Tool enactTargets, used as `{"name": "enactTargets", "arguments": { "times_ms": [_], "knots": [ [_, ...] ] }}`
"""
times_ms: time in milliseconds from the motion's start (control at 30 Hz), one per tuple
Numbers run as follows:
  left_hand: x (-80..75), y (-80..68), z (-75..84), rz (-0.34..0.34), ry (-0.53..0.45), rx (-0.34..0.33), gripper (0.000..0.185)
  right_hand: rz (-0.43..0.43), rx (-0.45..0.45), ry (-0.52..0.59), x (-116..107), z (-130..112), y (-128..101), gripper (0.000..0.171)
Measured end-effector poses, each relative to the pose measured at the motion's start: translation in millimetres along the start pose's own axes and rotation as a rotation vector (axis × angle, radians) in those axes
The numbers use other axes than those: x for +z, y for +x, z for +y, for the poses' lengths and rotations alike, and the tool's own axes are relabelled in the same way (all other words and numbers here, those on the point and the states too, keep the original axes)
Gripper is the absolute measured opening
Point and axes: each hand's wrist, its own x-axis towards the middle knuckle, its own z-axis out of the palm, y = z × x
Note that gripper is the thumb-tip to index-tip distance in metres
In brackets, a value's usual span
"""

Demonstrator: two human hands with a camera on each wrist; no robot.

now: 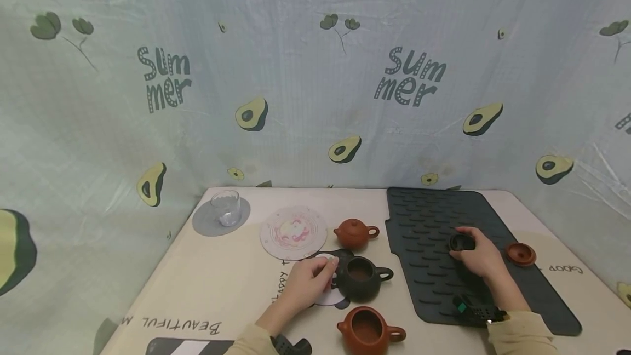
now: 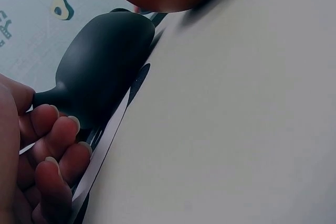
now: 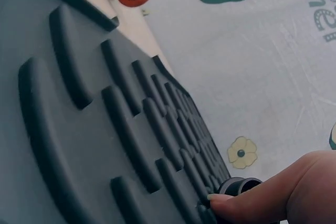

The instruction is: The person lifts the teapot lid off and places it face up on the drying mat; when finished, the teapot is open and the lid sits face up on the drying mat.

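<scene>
A black teapot (image 1: pixel 360 278) without its lid stands left of the dark mat, its handle toward the right. My left hand (image 1: pixel 308 282) is at its spout; in the left wrist view the thumb and curled fingers (image 2: pixel 63 135) pinch the spout (image 2: pixel 50 98). Over on the ribbed mat (image 1: pixel 424 289), my right hand (image 1: pixel 479 253) grips a small black teapot lid (image 1: pixel 462 242), hollow side up. The right wrist view shows the thumb against the lid's round rim (image 3: pixel 240 186), with the other fingers mostly hidden.
A lidded red-brown teapot (image 1: pixel 354 234) stands behind the black one, an open red-brown teapot (image 1: pixel 367 331) in front. Their colour matches an upturned lid (image 1: pixel 520 254) at the mat's right. A glass cup (image 1: pixel 227 208) on a grey coaster (image 1: pixel 203 222) and a pink-printed round mat (image 1: pixel 294 233) lie farther left.
</scene>
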Motion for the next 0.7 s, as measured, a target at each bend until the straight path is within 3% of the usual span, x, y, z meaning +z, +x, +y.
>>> {"name": "enactTargets", "arguments": {
  "times_ms": [233,500,700],
  "knots": [
    [-1.0,2.7,1.3,0.027,0.009,0.025,0.047,0.000,-0.030,-0.041,0.0,0.6,1.8,0.069],
    [-2.4,-1.4,-0.8,0.016,-0.002,-0.007,0.047,-0.009,0.009,-0.085,2.5,-2.5,3.5,0.068],
    [0.0,-0.5,-0.3,0.016,-0.009,0.002,0.048,0.035,-0.051,-0.188,1.5,-2.1,4.0,0.064]
  ]
}}
